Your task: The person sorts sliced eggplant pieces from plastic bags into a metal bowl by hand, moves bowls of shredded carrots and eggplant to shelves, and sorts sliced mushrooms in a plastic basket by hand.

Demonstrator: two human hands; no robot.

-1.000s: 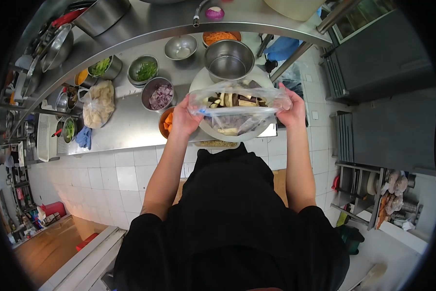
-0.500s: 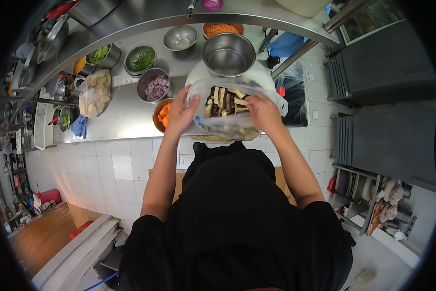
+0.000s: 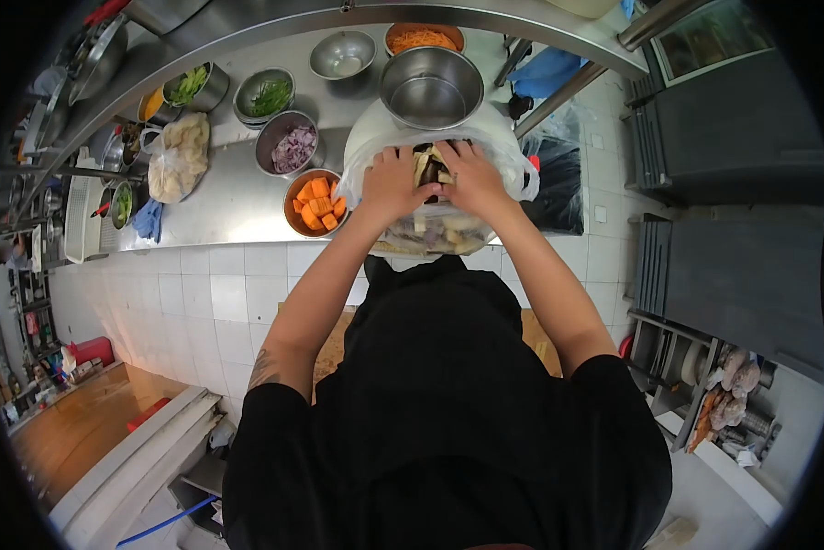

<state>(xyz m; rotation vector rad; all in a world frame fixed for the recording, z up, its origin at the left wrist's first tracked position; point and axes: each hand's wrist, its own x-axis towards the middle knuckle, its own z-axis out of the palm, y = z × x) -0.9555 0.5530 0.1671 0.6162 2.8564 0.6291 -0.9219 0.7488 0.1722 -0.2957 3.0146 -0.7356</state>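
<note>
Part-curled, my left hand [image 3: 392, 186] and right hand [image 3: 475, 186] cup over eggplant [image 3: 433, 174] in the open bag [image 3: 508, 158]; whether the fingers close on any, I cannot tell. Under the bag lies a white board [image 3: 368, 122] on the steel counter [image 3: 231, 206], its near edge by my wrists. Just left sits a bowl [image 3: 293, 217]; beyond my fingertips, a pot [image 3: 431, 103]. Bare steel opens farther left.

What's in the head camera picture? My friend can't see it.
Seen from above, a person's left hand and right hand work inside a clear plastic bag, over cut pale and dark vegetable pieces. Beyond stands a metal pot; orange chunks and chopped purple onion sit in bowls to the left.
</note>
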